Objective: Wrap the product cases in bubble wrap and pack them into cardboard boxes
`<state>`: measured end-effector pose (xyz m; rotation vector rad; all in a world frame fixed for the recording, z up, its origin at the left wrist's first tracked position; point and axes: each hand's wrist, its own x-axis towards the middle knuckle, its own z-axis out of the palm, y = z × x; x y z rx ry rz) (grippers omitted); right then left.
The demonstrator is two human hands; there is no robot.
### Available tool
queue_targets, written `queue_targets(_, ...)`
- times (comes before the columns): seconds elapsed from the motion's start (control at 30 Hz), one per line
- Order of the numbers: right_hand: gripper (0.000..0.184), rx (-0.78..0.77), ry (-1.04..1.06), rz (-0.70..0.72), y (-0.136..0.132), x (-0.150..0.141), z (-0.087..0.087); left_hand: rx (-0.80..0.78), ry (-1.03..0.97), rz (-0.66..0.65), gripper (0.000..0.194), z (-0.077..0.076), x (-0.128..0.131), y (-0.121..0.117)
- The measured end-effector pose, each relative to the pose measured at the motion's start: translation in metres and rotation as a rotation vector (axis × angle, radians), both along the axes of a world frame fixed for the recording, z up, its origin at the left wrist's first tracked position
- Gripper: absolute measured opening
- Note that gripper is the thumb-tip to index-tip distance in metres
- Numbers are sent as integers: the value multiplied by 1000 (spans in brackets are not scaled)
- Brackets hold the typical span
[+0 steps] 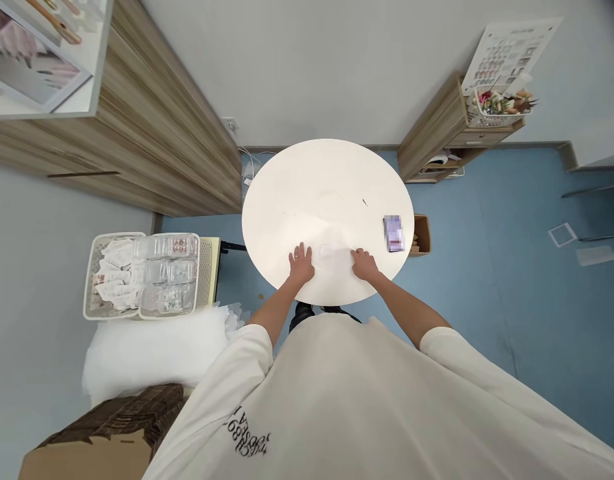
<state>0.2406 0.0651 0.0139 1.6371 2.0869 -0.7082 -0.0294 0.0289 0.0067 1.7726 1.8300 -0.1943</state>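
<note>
Left hand (pixel 301 265) is open, fingers spread and pressed down on a round, cream-white tabletop (pixel 327 167), with what looks like a ring on one finger. Right hand (pixel 365 264) has its fingers partly curled down at the table too, and honestly I can't tell whether it's pinching anything. Between the two hands lies a faint, see-through sheet (pixel 331 257), maybe thin plastic, flat on the near part of the table; its edges are too washed out to make out. Closest to the camera is a loose off-white T-shirt (pixel 347 400) with black lettering on it. Brown cardboard stack (pixel 91 457) sits down in the near left corner, then a puffy pile of white translucent bags (pixel 157 347), and just past those two white plastic baskets (pixel 143 313) side by side, holding clear plastic packs and white packets. Over on the right side of the tabletop there's a purple rectangular item (pixel 394 233), pixelated, so no clue what it is, with an open brown box (pixel 423 235) down beside the table. Farther back it's a tall wood-grain cabinet (pixel 177 127) on the left, a small wood-grain shelf unit (pixel 437 127) on the right with a white basket of flowers (pixel 501 107) on top, and a plain pale wall (pixel 307 73) behind.
</note>
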Motion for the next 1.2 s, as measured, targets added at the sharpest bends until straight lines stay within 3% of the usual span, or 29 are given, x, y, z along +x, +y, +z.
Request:
queue_targets(0.13,47,-33,28,-195,-8,-7,2,71,-16,-14,74,5,3,2)
queue_targets(0.23,40,-60,69,-248,-13,-12,3,77,-21,-23,74,4,3,-5)
queue_targets(0.43,38,-61,78,-209,-19,-18,2,58,-49,-66,77,2,7,-6)
queue_targets(0.73,52,66,82,-92,-21,-7,4,151,-73,-219,84,-15,25,31)
queue_targets(0.9,60,19,46,-23,-24,-2,0,180,-69,-270,73,-19,30,38)
queue_targets(1.03,62,-17,16,-1,-26,-3,-2,187,-59,-238,60,-14,22,33)
queue_targets(1.2,64,-20,18,22,-30,-10,-3,104,6,-87,53,-5,-15,21)
